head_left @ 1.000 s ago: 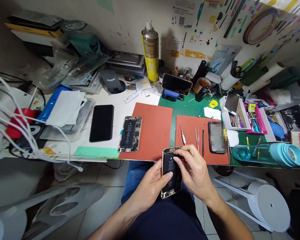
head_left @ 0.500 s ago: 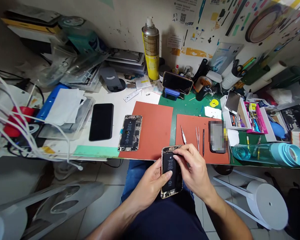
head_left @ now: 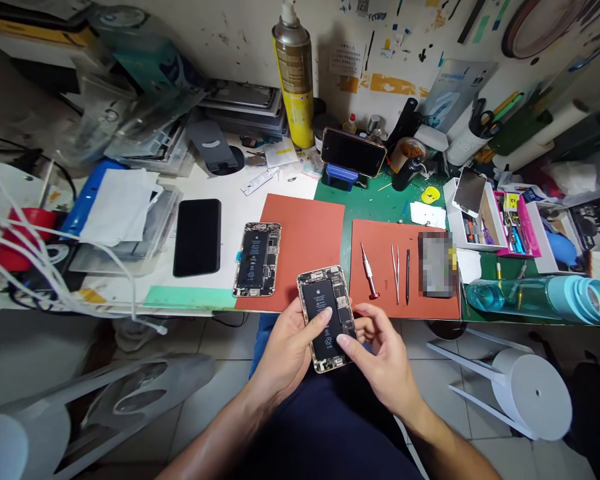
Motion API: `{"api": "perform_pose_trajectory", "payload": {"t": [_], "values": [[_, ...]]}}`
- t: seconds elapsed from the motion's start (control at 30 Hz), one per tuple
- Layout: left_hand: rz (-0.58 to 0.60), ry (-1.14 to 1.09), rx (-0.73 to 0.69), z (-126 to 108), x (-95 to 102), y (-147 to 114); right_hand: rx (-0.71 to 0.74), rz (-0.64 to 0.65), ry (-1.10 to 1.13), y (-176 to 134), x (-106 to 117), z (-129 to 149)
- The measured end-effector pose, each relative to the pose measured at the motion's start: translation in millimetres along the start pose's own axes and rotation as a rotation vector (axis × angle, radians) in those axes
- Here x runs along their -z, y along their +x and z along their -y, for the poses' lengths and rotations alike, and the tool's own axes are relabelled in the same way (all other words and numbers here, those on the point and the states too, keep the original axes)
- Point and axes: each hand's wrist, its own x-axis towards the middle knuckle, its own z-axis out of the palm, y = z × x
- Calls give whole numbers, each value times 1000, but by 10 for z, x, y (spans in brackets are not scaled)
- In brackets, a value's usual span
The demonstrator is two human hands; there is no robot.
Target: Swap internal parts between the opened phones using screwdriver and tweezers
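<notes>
An opened smartphone [head_left: 336, 313], screen off, shows its black battery and circuit board; it is tilted slightly and held just past the table's front edge. My left hand [head_left: 287, 343] grips its left side, thumb lying across the battery. At the lower right, my right hand [head_left: 385, 357] has its thumb pressed on the battery's lower end, with the other fingers curled by the phone's right edge and partly hidden. A second opened phone [head_left: 257, 260] lies on the left orange mat. On the right mat are a screwdriver [head_left: 369, 272], tweezers [head_left: 395, 273] and a thin black stick [head_left: 407, 277].
Left of the mats lies a black rectangular slab [head_left: 197, 237]. A phone [head_left: 354, 152] leans in a blue stand at the back, near a yellow spray can [head_left: 293, 80]. A blue bottle [head_left: 535, 300] lies at the right edge, before several tool boxes [head_left: 480, 230].
The phone has moved up and left and now tilts the other way. My right hand has left the phone's top and come down to its lower right side. The view has shifted slightly.
</notes>
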Motion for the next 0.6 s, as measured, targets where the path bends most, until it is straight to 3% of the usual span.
{"api": "perform_pose_trajectory", "payload": {"t": [0.07,0.2,0.6], "values": [[-15,3,2,6,-31,29,-106,73,104,-25,-47,-46],[-40,19,1,33,-79,57,-224,57,241,-17,-105,-58],[-43,0,-16,19,-74,29,-231,19,307,-12,-159,-27]]}}
